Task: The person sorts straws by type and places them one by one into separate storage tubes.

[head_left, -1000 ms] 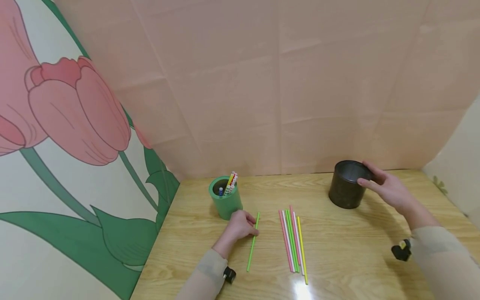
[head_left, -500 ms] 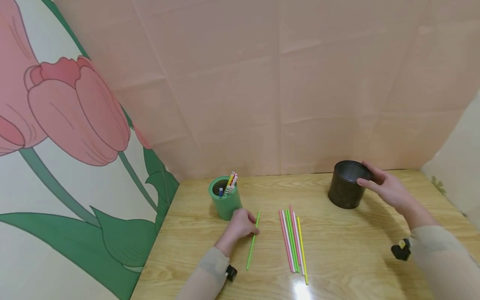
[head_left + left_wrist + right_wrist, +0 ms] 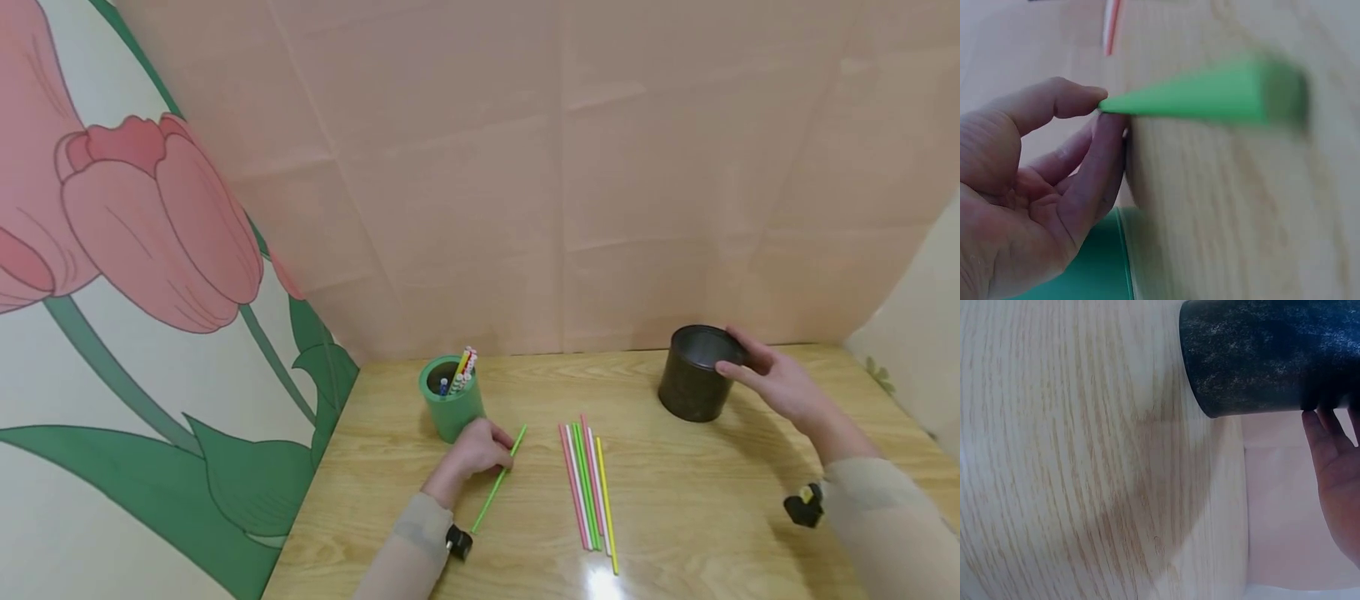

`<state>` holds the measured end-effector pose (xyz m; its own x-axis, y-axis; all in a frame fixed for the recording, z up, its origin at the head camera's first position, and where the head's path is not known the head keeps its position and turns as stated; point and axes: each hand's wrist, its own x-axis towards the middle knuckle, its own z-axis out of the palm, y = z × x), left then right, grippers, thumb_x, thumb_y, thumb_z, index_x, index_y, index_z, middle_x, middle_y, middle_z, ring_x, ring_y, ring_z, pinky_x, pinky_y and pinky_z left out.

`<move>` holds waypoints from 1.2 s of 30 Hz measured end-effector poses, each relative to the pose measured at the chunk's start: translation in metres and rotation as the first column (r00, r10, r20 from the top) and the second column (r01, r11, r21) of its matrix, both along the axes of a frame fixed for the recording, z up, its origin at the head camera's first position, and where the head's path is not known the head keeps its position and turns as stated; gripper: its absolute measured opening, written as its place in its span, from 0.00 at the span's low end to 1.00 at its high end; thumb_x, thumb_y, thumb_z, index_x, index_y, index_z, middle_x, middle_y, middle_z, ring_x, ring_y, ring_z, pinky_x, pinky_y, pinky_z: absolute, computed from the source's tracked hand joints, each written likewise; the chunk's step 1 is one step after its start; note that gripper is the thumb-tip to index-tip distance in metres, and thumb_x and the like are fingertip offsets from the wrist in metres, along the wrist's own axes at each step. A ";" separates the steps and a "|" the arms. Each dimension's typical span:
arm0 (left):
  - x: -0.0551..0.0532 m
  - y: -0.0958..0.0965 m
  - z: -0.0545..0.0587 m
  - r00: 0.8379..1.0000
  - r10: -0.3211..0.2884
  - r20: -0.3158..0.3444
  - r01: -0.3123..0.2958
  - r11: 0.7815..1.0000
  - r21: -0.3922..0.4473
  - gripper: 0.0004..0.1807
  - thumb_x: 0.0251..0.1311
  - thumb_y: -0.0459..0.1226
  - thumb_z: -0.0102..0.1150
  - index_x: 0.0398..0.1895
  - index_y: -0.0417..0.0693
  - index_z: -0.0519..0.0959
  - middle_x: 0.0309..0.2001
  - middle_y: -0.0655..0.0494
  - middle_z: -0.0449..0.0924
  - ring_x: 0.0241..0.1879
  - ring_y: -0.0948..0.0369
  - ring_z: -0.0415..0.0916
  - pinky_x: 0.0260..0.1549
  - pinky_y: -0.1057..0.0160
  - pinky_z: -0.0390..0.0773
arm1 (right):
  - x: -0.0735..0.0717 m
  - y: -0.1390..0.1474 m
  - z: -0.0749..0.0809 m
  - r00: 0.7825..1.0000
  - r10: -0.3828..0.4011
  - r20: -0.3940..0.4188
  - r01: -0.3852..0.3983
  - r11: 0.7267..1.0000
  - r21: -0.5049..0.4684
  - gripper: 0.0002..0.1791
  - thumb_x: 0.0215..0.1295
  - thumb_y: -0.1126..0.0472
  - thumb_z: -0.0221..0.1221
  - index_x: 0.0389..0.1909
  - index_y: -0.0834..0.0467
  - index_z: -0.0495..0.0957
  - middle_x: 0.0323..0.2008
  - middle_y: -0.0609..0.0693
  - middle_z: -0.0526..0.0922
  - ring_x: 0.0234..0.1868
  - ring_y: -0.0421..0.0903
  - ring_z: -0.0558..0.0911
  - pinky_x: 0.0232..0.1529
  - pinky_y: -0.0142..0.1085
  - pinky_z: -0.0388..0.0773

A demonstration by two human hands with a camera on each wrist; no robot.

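In the head view, my left hand (image 3: 477, 447) pinches a thin green straw (image 3: 491, 500) between thumb and fingers. The left wrist view shows this straw (image 3: 1204, 94) slanting toward the camera, its near end blurred. Right behind that hand stands a green cup (image 3: 453, 414) with several slim pencil-like sticks (image 3: 465, 371) in it. On the right, my right hand (image 3: 776, 379) holds a black cylindrical cup (image 3: 693, 387) at its rim, thumb toward me and fingers on the far side. From the right wrist, the cup's dark scuffed side (image 3: 1260, 362) shows, with fingertips against it.
Several straws (image 3: 585, 487) in pink, white, green and yellow lie side by side on the wooden table (image 3: 660, 500), between the two hands. A pinkish sheet (image 3: 555, 208) hangs behind the table's back edge. A tulip mural (image 3: 157, 225) covers the left wall.
The green straw has tilted: its near end has swung left toward my left wrist and its far end has shifted slightly right. My right hand and the black cup stay in place.
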<state>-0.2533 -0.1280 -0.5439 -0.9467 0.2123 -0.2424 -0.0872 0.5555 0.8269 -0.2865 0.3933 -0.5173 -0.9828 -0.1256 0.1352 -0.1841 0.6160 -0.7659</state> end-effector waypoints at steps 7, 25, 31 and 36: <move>-0.004 -0.001 0.006 0.999 -0.032 -0.008 0.032 0.999 0.032 0.13 0.50 0.22 0.74 0.40 0.40 0.90 0.33 0.55 0.86 0.27 0.61 0.83 0.28 0.63 0.87 | 0.000 -0.001 0.002 1.000 0.001 0.005 -0.001 1.000 0.006 0.47 0.81 0.46 0.60 0.88 0.43 0.42 0.78 0.76 0.57 0.73 0.78 0.64 0.41 0.12 0.65; -0.004 0.020 0.042 0.981 0.046 -0.188 0.021 0.940 0.341 0.13 0.64 0.28 0.72 0.51 0.37 0.86 0.40 0.52 0.85 0.39 0.59 0.83 0.42 0.58 0.91 | 0.000 0.000 0.004 0.999 0.012 0.032 -0.012 1.000 -0.004 0.47 0.81 0.45 0.59 0.88 0.42 0.40 0.75 0.79 0.61 0.72 0.77 0.65 0.40 0.15 0.67; 0.001 0.042 0.055 0.975 0.121 -0.184 0.011 0.808 0.589 0.16 0.65 0.25 0.70 0.54 0.29 0.83 0.43 0.48 0.83 0.41 0.59 0.83 0.46 0.58 0.91 | 0.000 0.000 0.003 0.999 -0.002 0.033 0.001 1.000 0.029 0.48 0.81 0.44 0.59 0.88 0.43 0.40 0.73 0.79 0.65 0.72 0.76 0.67 0.46 0.25 0.74; -0.003 0.069 0.063 0.966 0.204 -0.162 -0.032 0.710 0.704 0.14 0.63 0.23 0.70 0.51 0.30 0.83 0.43 0.46 0.85 0.41 0.59 0.85 0.47 0.58 0.91 | -0.001 0.001 0.002 0.998 0.002 0.055 -0.004 1.000 0.028 0.48 0.82 0.43 0.58 0.88 0.41 0.37 0.76 0.78 0.61 0.73 0.77 0.64 0.55 0.40 0.79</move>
<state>-0.2564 -0.0592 -0.4806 -0.9834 0.1213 0.1350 0.1119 -0.1808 0.9771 -0.2874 0.3944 -0.5154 -0.9883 -0.1313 0.0773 -0.1439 0.6371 -0.7572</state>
